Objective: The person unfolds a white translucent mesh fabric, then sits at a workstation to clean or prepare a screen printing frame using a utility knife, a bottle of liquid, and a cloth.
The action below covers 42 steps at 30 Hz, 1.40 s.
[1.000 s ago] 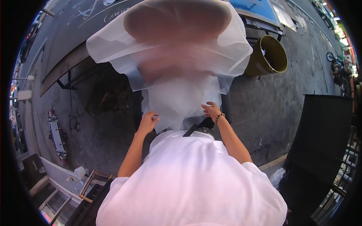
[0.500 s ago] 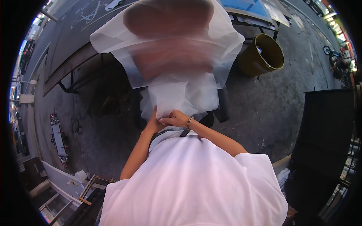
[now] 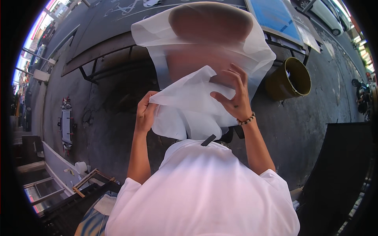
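Hands [image 3: 239, 104] have parted beside white sheeting [image 3: 189, 100]; bucket [image 3: 277, 84] holds something pale [image 3: 288, 73].

Legible text, labels, numbers or signs: none. Thin white drawn strokes [image 3: 125, 9], some straight and some looping, stand on the dark grey, flat tabletop [image 3: 104, 29] near the upper edge of the view; they are partly cut off and cannot be made out as words. Bright roadside patches along the curved left rim: too small and blurred to read.
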Tool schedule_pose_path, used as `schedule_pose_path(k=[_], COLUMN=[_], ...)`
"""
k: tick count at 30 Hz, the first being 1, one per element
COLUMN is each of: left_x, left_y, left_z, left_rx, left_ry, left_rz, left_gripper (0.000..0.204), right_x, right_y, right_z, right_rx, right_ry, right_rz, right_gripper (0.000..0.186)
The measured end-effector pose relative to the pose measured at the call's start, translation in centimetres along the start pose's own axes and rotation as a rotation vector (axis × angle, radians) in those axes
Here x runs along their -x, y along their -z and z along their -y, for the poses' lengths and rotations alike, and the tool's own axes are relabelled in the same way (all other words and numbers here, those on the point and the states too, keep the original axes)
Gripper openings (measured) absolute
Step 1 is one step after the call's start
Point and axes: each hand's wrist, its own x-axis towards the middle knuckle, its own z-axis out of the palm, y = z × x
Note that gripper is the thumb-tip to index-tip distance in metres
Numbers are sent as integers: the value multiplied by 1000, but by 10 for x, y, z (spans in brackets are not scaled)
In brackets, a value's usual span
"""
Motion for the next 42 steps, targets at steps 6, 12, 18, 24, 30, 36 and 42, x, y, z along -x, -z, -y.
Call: schedule_pose_path(k=[6,12,18,24,30,36,42], left_x=[3,19,28,54,61,24,-21], left_y=[-6,10,60,96,136,159,183], left_z=[-53,-81,-33,-38,-53,-99,-146], left_rx=[-293,-612,-890,-668,-480,-215,-413], left_ry=[-53,-188,-97,-68,-42,-394,-441], left_rz=[138,211,-83,-196,-284,-601,-744], left_gripper=[16,58,31,24,19,15,17], right_x=[1,-44,-107,-165,-188,-192,-211], right_y=[-42,-36,18,89,109,140,159], right_z=[28,45,61,44,65,66,61], right_rx=[-378,-517,-443,-357,-278,-125,-335], right_ry=[179,-36,45,129,214,196,169], right_rz=[186,295,-4,-139,-107,-264,-269], right_gripper=[135,15,8,24,27,16,30])
